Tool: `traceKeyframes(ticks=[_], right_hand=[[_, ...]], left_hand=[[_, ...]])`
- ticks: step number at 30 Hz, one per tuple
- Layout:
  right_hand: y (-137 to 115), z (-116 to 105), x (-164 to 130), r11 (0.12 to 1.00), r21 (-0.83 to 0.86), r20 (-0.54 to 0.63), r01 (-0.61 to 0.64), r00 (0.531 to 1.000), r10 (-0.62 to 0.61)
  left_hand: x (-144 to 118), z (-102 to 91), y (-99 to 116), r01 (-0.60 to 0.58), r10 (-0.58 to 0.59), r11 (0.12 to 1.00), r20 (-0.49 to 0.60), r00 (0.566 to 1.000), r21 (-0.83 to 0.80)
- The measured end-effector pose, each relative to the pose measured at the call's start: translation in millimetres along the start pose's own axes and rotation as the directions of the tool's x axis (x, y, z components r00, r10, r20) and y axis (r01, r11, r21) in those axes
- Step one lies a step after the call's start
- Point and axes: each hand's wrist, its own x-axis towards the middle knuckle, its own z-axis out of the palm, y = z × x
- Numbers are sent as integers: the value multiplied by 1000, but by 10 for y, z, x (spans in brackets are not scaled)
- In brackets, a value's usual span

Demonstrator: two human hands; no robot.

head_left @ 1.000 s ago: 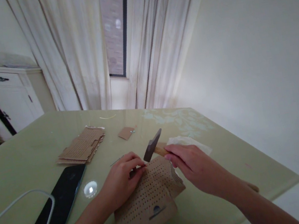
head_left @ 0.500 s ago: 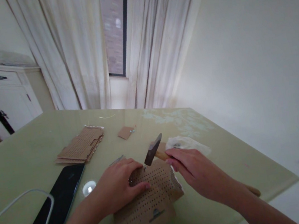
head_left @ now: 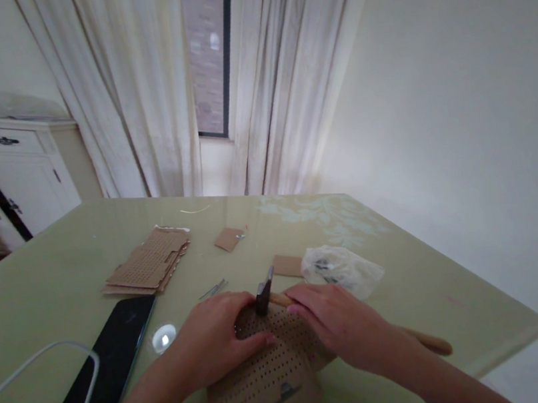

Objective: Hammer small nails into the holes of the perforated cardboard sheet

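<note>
My right hand (head_left: 334,316) grasps the wooden-handled hammer with dark metal head (head_left: 263,298), low at the brown perforated cardboard (head_left: 267,358) on the pale green surface (head_left: 404,296); my left hand (head_left: 216,337) lies spread upon this cardboard. Hammering seems in hand; the next stroke calls for careful aim.

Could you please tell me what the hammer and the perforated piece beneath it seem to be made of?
Hammer head: probably steel, being dark grey with a dull finish. Hammer handle: apparently wood, pale tan and smooth-looking. Perforated piece: likely cardboard, matt brown with rows of small holes.
</note>
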Motion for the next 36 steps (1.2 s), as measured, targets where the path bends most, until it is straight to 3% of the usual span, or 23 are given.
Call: traceKeyframes(ticks=[4, 6, 7, 9, 10, 13, 17, 24, 28, 32, 36], right_hand=[[175, -7, 85, 983, 179, -86, -49, 994, 66], [363, -6, 172, 905, 415, -138, -93, 977, 164], [472, 12, 222, 805, 581, -115, -117, 968, 223], [694, 91, 323, 397, 910, -14, -118, 949, 314], [795, 151, 370, 291, 950, 13, -109, 950, 313], [1024, 385, 472, 110, 992, 31, -68, 951, 308], [1180, 689, 507, -59, 998, 41, -23, 944, 326], [1285, 857, 416, -227, 973, 53, 34, 930, 364], [1280, 851, 408, -260, 965, 56, 46, 926, 374], [1242, 843, 416, -277, 960, 71, 33, 931, 358], [1204, 838, 410, -278, 960, 79, 19, 938, 337]], left_hand=[[12, -45, -68, 12, -11, 997, 7, 1000, -78], [56, -94, -204, 22, -27, 980, -22, 999, -200], [90, -117, -299, 30, -47, 965, -58, 997, -262], [170, -141, -525, 64, -125, 944, -172, 977, -324], [210, -136, -642, 115, -193, 944, -234, 953, -310], [297, -53, -935, 270, -309, 949, -305, 901, -165], [317, 102, -1130, 354, -329, 934, -274, 904, 47], [260, 173, -1215, 352, -320, 920, -191, 928, 173], [244, 179, -1249, 304, -249, 924, -238, 939, 234], [254, 35, -1115, 275, -266, 961, -323, 908, -17], [287, -198, -597, 56, -133, 966, -302, 944, -251]])
